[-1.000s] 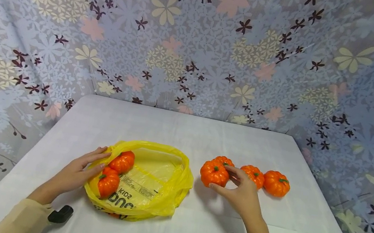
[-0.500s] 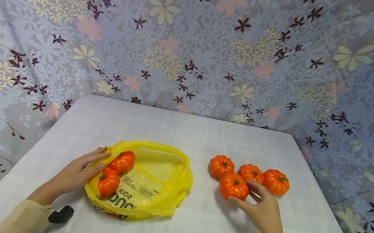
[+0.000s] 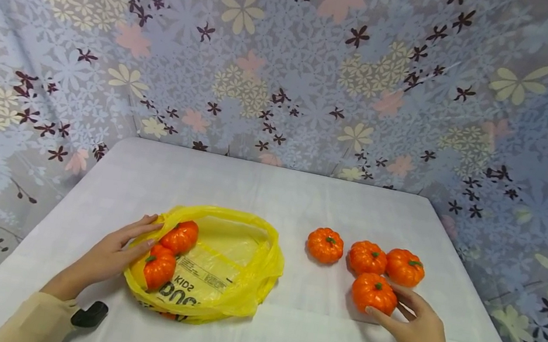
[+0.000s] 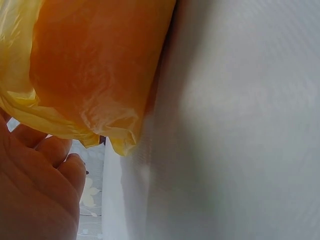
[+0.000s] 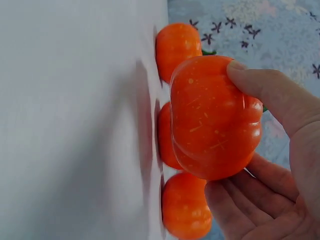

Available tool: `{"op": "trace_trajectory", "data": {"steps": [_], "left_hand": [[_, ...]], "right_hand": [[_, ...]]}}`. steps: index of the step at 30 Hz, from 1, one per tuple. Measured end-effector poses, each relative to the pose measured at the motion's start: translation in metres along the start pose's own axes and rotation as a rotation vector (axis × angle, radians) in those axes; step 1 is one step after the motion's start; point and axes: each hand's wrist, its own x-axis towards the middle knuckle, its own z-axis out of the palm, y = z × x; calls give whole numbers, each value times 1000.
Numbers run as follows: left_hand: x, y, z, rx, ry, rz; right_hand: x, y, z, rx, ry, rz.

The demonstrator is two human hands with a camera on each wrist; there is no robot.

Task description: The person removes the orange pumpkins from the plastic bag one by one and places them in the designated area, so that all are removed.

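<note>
My right hand [image 3: 415,328] holds a small glossy orange toy pumpkin [image 3: 374,294] with a green stem, thumb on one side and fingers on the other. In the right wrist view the pumpkin [image 5: 215,117] shows its smooth side, close over the white cloth. At left my left hand [image 3: 115,251] grips the left rim of a yellow plastic bag [image 3: 254,304] lying with its mouth open upward. Two pumpkins [image 3: 159,268] sit inside against its left wall. In the left wrist view orange shows through the bag's film [image 4: 95,65], beside curled fingers [image 4: 74,172].
Three more pumpkins stand right of the bag: one apart [image 3: 325,245], then a middle one [image 3: 367,258] and a right one [image 3: 405,268] side by side. They rest on a white-covered table [image 3: 250,185]. A flowered cloth [image 3: 289,67] hangs behind and at both sides.
My right hand has carried the pumpkin rightward and nearer to me, away from the bag, to in front of the right pair of pumpkins. The left hand and bag have stayed put.
</note>
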Motion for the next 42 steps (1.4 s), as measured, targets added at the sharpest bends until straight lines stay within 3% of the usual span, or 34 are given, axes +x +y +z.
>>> {"op": "trace_trajectory", "data": {"steps": [5,12,17,26,34,42], "left_hand": [[-1,0,0,3,-5,-4],[0,3,-1,12,-1,-6],[1,3,-1,12,-2,-10],[1,1,0,10,6,-9],[1,-1,1,1,2,-1],[2,-1,1,5,-2,-4]], "right_hand": [[-6,15,-10,-21,-2,68],[-6,33,-27,-29,6,275],[-7,44,-34,-22,8,355],[-7,54,-35,-19,37,352],[-9,51,-32,27,48,391],[-13,35,-35,27,164,317]]}}
